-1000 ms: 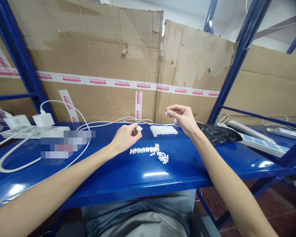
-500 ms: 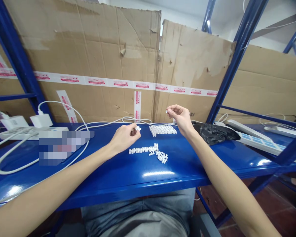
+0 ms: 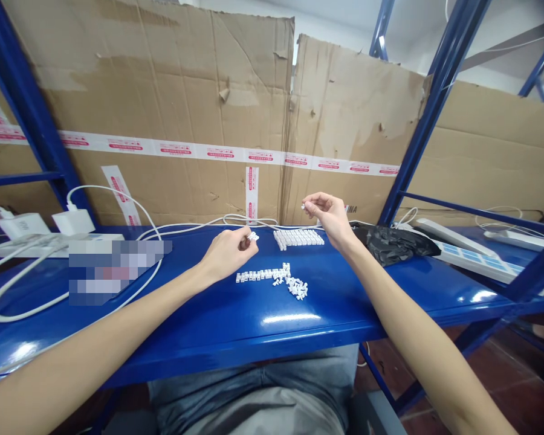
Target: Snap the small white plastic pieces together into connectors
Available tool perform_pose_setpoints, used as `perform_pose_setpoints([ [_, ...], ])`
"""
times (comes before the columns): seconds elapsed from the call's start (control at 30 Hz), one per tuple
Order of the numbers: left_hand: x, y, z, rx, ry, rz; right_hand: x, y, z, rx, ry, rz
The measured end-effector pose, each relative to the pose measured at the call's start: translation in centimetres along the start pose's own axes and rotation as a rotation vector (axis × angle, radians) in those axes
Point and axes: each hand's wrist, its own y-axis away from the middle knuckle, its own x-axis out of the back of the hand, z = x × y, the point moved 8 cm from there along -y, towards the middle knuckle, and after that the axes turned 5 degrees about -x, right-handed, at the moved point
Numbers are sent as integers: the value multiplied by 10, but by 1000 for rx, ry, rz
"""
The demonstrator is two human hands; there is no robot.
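My left hand (image 3: 226, 252) is closed in a pinch above the blue shelf, gripping a small white plastic block (image 3: 252, 236) that sticks out past the thumb. Held higher and to the right, my right hand (image 3: 330, 216) pinches a tiny white plastic piece (image 3: 303, 206) between thumb and forefinger. Below the hands runs a row of white slotted blocks (image 3: 258, 275). A loose pile of small white pieces (image 3: 298, 289) touches or nearly touches the row's right end. Behind, white blocks (image 3: 301, 238) stand packed side by side. The fingers partly cover both held parts.
White power strip with chargers (image 3: 72, 222) and looping cables sit at the left. A black plastic bag (image 3: 392, 243) and a long white strip with blue squares (image 3: 478, 261) lie right. Taped cardboard (image 3: 176, 103) walls the back; blue posts (image 3: 428, 112) rise beside it.
My right hand has shifted slightly left with its tiny piece, closer to my left hand. The left hand keeps its block nearly still, and the white parts on the shelf look unchanged.
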Motion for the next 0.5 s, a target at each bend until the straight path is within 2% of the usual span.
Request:
perform_pose_setpoints([
  [0.23, 0, 0, 1, -11, -2, 4, 1, -1, 0, -6, 29, -5],
  [0.33, -2, 0, 2, -33, 27, -2, -6, 2, -2, -19, 37, -33],
  [0.4, -6, 1, 5, -61, 84, -24, -22, 8, -1, -55, 15, -129],
  [0.5, -13, 3, 11, -104, 188, -65, -57, 24, 2, -125, -65, -349],
])
